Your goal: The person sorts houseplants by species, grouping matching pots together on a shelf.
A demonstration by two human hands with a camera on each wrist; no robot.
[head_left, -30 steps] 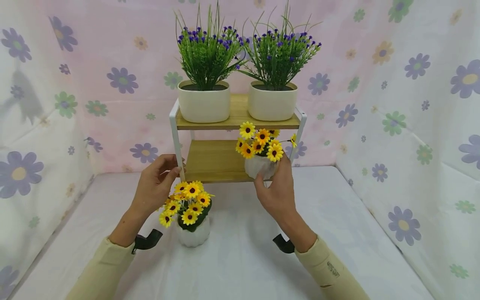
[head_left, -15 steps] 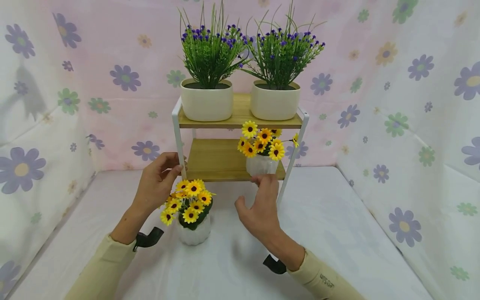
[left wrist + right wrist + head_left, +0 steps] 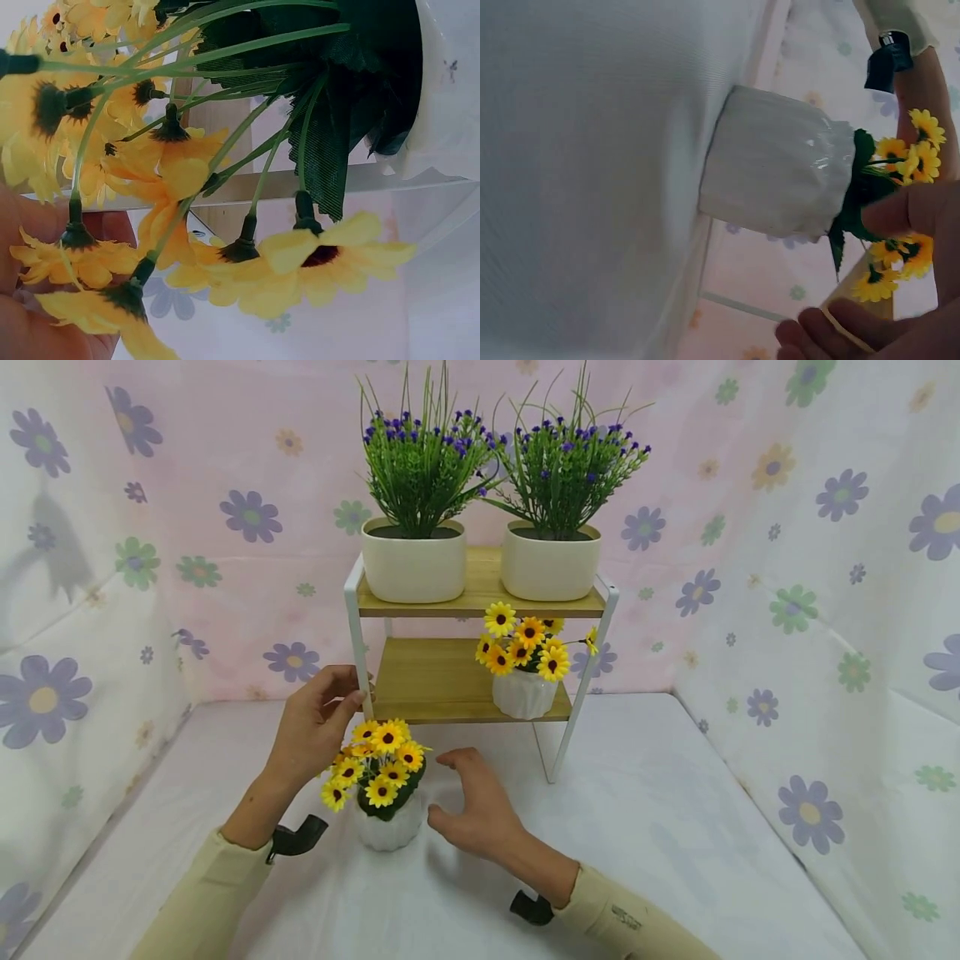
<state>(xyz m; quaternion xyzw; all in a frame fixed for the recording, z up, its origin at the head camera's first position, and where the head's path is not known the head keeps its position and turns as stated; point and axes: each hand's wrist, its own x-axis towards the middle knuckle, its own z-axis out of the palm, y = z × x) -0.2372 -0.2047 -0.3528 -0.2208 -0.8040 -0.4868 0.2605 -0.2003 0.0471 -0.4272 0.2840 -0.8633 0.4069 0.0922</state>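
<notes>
My left hand (image 3: pixel 315 722) holds the front left post of a two-tier shelf (image 3: pixel 431 672), thumb in front and fingertips partly hidden behind it. On the white cloth in front stands a potted yellow daisy plant (image 3: pixel 387 818); its white fluted pot (image 3: pixel 776 161) fills the middle of the right wrist view. Just right of that pot hovers my right hand (image 3: pixel 480 810), thumb and fingers spread apart and not touching it. A second potted yellow daisy plant (image 3: pixel 523 681) sits on the lower board at the right end. Daisy blooms (image 3: pixel 277 262) cover much of the left wrist view.
Two cream planters, a left one (image 3: pixel 414 564) and a right one (image 3: pixel 551 564), stand on the top board with tall grass and purple flowers. Flower-printed curtains (image 3: pixel 247 602) enclose the back and sides. A black wrist mount (image 3: pixel 298 837) sticks out beside the left wrist.
My right hand has let go of the daisy pot on the lower board and moved down and left to beside the front pot. The left hand stays on the post.
</notes>
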